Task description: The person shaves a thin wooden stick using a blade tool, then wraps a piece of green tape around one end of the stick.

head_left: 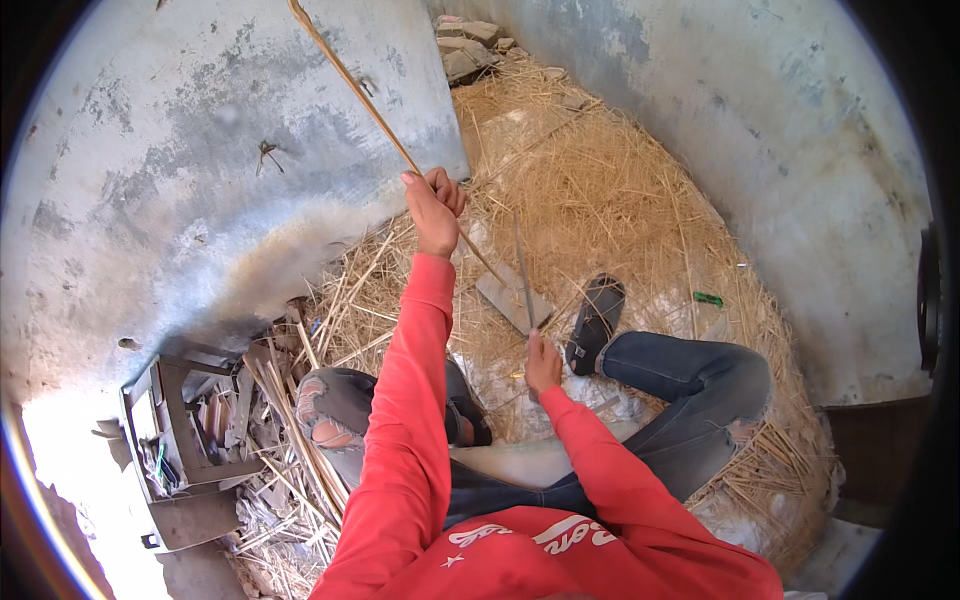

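Observation:
My left hand is raised in the middle, its fingers closed round a long thin brown cane stick. The stick slants from the top edge down to a flat grey block on the floor. Lower and to the right, my right hand grips a narrow, dark grey blade, pointing away from me. Its handle is hidden in my fist. The blade passes close to the stick's lower end; whether they touch I cannot tell.
Straw-like shavings cover the floor between grey walls. Cut sticks lie by my left knee, next to a metal frame holding scraps. A green object lies at right. Broken stones sit at the far end.

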Demonstrator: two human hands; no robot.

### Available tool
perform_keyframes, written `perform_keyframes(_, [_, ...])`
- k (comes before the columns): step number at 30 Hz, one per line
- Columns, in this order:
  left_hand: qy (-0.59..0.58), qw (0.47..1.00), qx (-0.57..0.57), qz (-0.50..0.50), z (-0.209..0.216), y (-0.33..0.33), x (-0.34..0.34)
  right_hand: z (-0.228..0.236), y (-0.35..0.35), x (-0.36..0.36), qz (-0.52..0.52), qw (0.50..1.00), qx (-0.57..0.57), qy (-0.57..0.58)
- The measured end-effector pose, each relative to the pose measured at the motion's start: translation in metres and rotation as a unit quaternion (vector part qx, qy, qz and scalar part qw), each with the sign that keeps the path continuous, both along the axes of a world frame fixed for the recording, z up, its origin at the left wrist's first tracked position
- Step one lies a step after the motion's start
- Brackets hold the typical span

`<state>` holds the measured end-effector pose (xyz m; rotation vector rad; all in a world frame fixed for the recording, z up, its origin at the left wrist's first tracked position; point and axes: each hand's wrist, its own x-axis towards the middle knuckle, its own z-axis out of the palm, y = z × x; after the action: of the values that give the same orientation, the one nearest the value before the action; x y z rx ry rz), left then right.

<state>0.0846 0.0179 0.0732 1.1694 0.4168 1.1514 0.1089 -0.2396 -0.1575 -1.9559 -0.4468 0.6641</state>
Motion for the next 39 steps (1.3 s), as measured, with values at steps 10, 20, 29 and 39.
perform_keyframes(10, [-0.001, 1.0, -0.003, -0.024, 0.009, 0.001, 0.016, -0.024, -0.017, -0.003, 0.05, 0.955, -0.178, 0.231])
perform_keyframes(20, [0.003, 1.0, -0.01, 0.006, 0.002, 0.013, -0.006, 0.025, 0.032, 0.023, -0.051, 0.95, 0.294, 0.092])
perform_keyframes(29, [0.005, 0.999, -0.016, -0.033, 0.008, -0.001, 0.019, -0.091, -0.017, 0.029, -0.006, 0.993, -0.074, 0.089])
perform_keyframes(39, [0.019, 1.0, -0.014, -0.016, 0.01, 0.008, 0.003, 0.0, 0.007, -0.015, -0.022, 0.974, 0.203, -0.095])
